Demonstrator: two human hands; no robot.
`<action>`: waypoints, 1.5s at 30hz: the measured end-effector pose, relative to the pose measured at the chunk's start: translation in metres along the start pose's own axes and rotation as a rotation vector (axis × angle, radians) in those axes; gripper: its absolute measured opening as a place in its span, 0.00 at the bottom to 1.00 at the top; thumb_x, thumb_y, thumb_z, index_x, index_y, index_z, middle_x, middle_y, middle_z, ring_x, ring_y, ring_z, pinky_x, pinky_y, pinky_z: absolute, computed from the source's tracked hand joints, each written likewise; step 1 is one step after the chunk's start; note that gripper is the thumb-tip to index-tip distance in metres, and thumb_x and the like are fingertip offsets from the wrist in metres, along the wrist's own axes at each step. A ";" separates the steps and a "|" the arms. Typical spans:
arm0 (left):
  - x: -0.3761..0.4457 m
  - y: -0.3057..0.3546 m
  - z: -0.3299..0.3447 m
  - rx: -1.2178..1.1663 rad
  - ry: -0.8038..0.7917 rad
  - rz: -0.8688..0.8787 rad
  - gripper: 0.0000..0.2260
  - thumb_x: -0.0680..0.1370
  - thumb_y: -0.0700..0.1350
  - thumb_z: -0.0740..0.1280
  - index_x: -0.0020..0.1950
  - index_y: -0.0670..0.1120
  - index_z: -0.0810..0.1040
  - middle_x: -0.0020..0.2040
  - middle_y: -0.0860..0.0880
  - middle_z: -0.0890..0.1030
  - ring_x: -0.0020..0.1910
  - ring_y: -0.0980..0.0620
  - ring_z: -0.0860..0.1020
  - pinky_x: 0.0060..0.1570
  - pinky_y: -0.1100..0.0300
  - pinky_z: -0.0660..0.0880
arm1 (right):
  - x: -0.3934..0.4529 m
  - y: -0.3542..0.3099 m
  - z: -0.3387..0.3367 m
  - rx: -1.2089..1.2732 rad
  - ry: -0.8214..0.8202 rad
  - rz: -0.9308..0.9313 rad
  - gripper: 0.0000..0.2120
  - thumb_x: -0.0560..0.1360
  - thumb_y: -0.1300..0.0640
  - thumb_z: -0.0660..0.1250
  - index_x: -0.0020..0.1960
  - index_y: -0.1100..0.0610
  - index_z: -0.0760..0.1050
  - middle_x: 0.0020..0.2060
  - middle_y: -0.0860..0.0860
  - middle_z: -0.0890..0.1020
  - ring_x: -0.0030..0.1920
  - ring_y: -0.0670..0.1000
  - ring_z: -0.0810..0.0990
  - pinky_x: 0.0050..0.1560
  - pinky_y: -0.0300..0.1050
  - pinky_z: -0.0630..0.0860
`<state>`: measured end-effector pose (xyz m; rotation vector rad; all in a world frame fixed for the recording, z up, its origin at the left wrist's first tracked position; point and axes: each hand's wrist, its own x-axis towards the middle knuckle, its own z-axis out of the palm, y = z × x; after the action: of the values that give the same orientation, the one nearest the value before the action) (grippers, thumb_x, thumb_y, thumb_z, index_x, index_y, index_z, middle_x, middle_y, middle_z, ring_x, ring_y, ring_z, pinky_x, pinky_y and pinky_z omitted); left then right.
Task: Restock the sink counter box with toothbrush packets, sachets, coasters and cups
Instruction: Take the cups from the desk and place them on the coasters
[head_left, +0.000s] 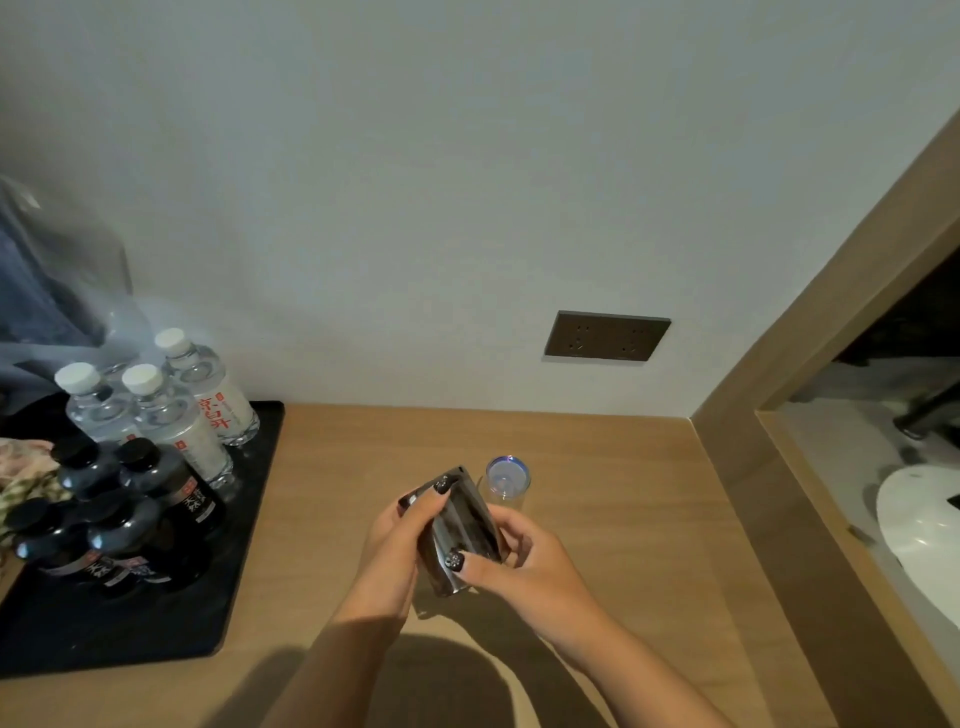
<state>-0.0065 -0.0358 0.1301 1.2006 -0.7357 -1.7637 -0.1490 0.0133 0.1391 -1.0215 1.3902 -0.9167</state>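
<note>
- I see a small stack of dark glossy flat packets (462, 530), likely sachets, held above the wooden tabletop (597, 519); light, thin and slippery, I judge, best pinched by the edges.
- My left hand (395, 545) and right hand (524, 561) both clasp it, fingers (441, 486) curled over.
- A clear glass cup (508, 480) stands just behind.

A wooden counter (597, 493) runs along the wall. On its left end lies a black tray (156, 623) (loaded with water bottles (171, 410)). A clear glass cup (508, 480) stands near the middle.
</note>
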 end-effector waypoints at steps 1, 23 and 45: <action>0.001 -0.003 0.002 -0.007 0.029 -0.006 0.35 0.60 0.56 0.75 0.59 0.35 0.78 0.55 0.30 0.79 0.55 0.34 0.79 0.61 0.35 0.72 | 0.000 0.002 -0.003 -0.013 -0.016 0.014 0.24 0.67 0.62 0.75 0.61 0.51 0.76 0.53 0.47 0.84 0.54 0.43 0.82 0.51 0.38 0.77; 0.028 -0.011 -0.009 -0.392 0.361 -0.382 0.21 0.74 0.58 0.69 0.57 0.44 0.74 0.55 0.38 0.79 0.55 0.39 0.78 0.59 0.42 0.75 | 0.139 0.062 -0.042 -0.507 0.215 0.126 0.44 0.64 0.55 0.78 0.74 0.54 0.60 0.71 0.53 0.65 0.69 0.54 0.67 0.67 0.47 0.68; -0.003 0.016 -0.006 -0.219 0.190 -0.303 0.17 0.75 0.55 0.68 0.58 0.46 0.76 0.49 0.42 0.78 0.48 0.43 0.77 0.54 0.47 0.74 | 0.023 0.013 -0.068 0.809 0.338 -0.049 0.26 0.67 0.57 0.74 0.62 0.61 0.72 0.53 0.62 0.81 0.52 0.59 0.82 0.53 0.57 0.79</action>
<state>0.0043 -0.0402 0.1423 1.3569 -0.2506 -1.8829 -0.2174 -0.0055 0.1241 -0.2892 1.0857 -1.5653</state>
